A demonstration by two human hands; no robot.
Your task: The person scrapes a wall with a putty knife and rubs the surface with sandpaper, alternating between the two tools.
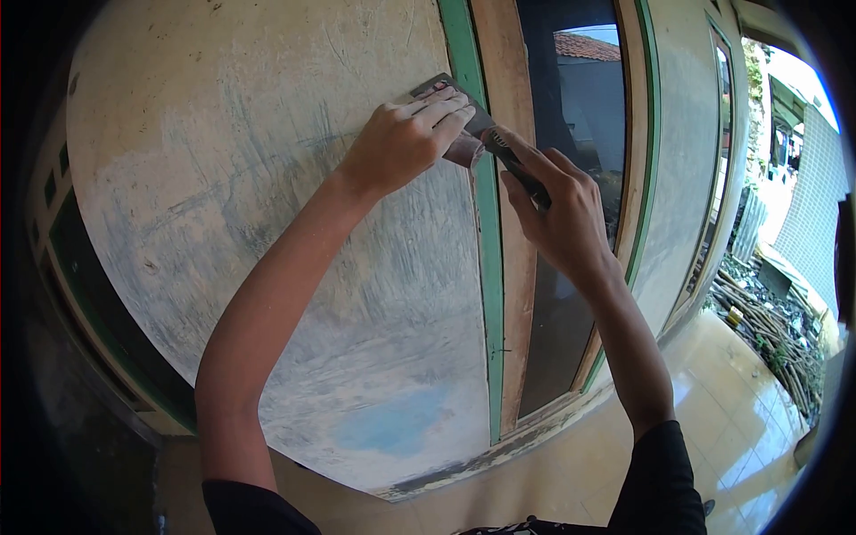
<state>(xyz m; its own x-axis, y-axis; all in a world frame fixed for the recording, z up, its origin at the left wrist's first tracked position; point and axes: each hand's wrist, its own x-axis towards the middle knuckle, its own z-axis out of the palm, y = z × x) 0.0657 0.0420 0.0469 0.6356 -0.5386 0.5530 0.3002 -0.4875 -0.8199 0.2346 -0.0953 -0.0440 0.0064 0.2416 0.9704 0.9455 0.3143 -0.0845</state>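
Note:
My right hand (571,205) is wrapped around the black handle of a long, dark flat-bladed tool (481,123), whose exact kind I cannot make out. On the tool's far end, my left hand (406,143) presses with its fingers bent together over the blade. A brown curled piece (465,152), like sandpaper, hangs below the left fingers. The tool slants across the upper right edge of a scuffed wall (357,267), by the green strip (492,294). The wall shows grey scrape marks and a pale blue patch (392,422) low down.
Right of the green strip stands a wooden frame (517,330) around a dark glass pane (557,348). A shiny tiled floor (713,383) runs below. Piled sticks and debris (776,343) lie outside at the right. A dark green-edged opening (98,285) is at the left.

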